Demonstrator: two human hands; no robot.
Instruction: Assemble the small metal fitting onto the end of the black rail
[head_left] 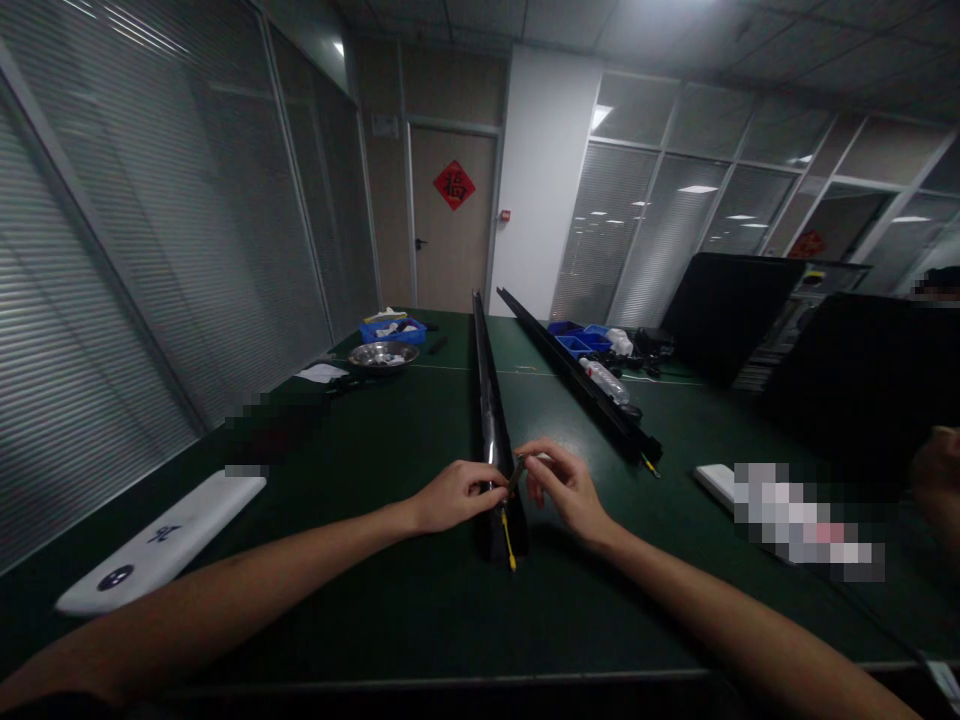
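A long black channel-shaped rail [487,400] runs away from me along the green table. Near its close end, my left hand [455,497] is closed, thumb and fingers pressed at the rail's edge. From that spot a short yellow lead [509,540] hangs toward me. On the rail's other side, my right hand [564,487] pinches a small thin piece [516,472] between thumb and forefinger, too dark to name. Both hands' fingertips almost meet over the channel. A second black rail [585,385] lies to the right, with a yellow-tipped lead [650,465] at its near end.
On the green table [375,620] lie a white panel [165,545] at left and another white object [716,480] at right. Farther back are a metal bowl [382,357], blue bins [574,346] and a plastic bottle [604,381]. Another person's hand [937,465] shows at the right edge.
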